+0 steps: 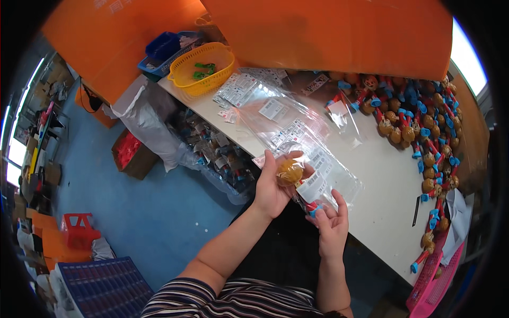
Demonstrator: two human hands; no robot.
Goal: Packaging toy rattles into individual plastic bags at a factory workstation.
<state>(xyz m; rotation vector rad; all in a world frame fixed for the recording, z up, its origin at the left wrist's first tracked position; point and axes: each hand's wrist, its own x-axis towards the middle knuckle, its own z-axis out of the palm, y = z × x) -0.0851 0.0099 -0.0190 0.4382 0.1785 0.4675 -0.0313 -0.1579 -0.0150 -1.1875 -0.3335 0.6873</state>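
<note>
Between my two hands is a toy (pixel 290 171) with a round brown ball at one end and red and blue parts at the other, inside a clear plastic bag. A white printed label (pixel 312 186) sits on the bag. My left hand (pixel 273 186) is closed around the ball end. At the blue end, my right hand (pixel 331 225) pinches the bagged toy between thumb and fingers, its index finger raised. Just beyond my hands, flat clear bags (pixel 334 168) with printed labels lie in overlapping piles on the white table (pixel 379 199).
Many similar unbagged toys (pixel 408 130) spread along the table's right side, near a pink basket (pixel 437 278). A yellow basket (pixel 202 66) with green clips stands at the far left. Below it, a large plastic sack (pixel 212 151) holds bagged toys. Orange boards (pixel 339 37) rise behind.
</note>
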